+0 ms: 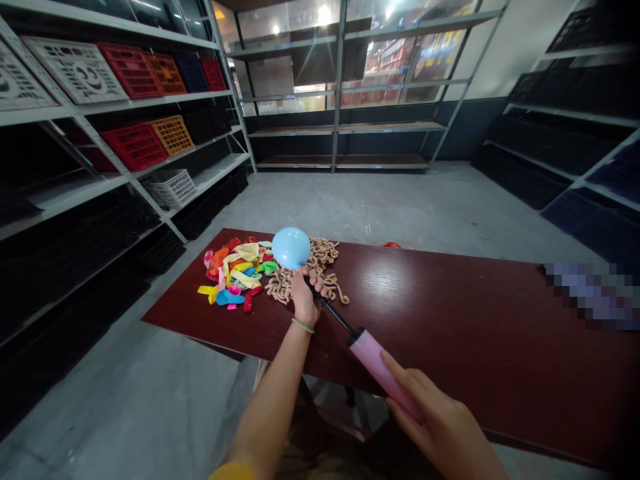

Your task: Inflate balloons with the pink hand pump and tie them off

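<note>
My left hand [304, 293] is closed around the black nozzle end of a hand pump, pinching the neck of a small light-blue balloon [291, 247] that is partly blown up. My right hand [433, 417] grips the pink barrel of the pump [383, 370], whose thin black rod [336, 316] runs up toward my left hand. Both hands are above a dark red-brown table [450, 313]. Just left of the balloon lies a heap of flat coloured balloons [235, 273]. Behind my left hand sits a tangle of tan string [320, 263].
Metal shelves line the left wall, holding red [131, 70], orange [172, 133] and white baskets [173, 188]. More shelving stands at the back and right. A small red scrap [392, 245] lies at the table's far edge. A blurred patch [593, 293] covers the table's right end.
</note>
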A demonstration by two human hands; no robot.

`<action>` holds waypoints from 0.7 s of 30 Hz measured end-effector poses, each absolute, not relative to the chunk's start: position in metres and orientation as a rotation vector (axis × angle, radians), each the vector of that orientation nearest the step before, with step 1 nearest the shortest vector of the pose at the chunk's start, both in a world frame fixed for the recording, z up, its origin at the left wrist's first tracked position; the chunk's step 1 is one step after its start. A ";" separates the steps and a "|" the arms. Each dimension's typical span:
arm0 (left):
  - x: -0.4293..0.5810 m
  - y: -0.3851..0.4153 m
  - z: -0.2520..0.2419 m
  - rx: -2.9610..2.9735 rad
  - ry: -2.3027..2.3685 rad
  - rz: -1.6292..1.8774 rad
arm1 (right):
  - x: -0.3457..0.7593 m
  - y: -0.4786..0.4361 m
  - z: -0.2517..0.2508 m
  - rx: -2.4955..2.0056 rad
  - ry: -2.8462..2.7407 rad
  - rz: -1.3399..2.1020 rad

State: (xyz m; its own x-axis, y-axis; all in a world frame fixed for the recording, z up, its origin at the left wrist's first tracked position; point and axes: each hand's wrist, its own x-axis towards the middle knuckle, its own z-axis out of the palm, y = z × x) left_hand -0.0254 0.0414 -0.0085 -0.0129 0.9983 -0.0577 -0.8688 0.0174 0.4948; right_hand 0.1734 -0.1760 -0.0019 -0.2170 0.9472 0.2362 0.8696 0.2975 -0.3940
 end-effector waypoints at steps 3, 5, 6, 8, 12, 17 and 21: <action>-0.026 0.041 -0.010 0.334 0.449 1.548 | 0.169 -0.170 -0.002 -1.642 -2.148 0.219; -0.025 0.041 -0.011 0.330 0.457 1.553 | 0.162 -0.157 -0.004 -1.663 -2.153 0.196; -0.025 0.041 -0.011 0.334 0.458 1.545 | 0.156 -0.149 -0.004 -1.676 -2.152 0.185; -0.024 0.042 -0.012 0.349 0.456 1.518 | 0.144 -0.131 -0.005 -1.705 -2.144 0.166; -0.027 0.045 -0.012 0.347 0.466 1.508 | 0.119 -0.103 -0.004 -1.746 -2.147 0.114; -0.035 0.049 -0.011 0.316 0.509 1.521 | 0.116 -0.107 -0.004 -1.676 -2.225 0.103; -0.036 0.049 -0.010 0.308 0.524 1.538 | 0.138 -0.137 -0.007 -1.625 -2.230 0.169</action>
State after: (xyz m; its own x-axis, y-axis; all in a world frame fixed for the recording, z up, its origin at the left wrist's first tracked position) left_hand -0.0359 0.0491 -0.0102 -0.0455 0.9908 -0.1276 -0.8629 0.0253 0.5047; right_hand 0.1378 -0.1373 -0.0066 -0.2627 0.9375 0.2281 0.8925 0.3260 -0.3117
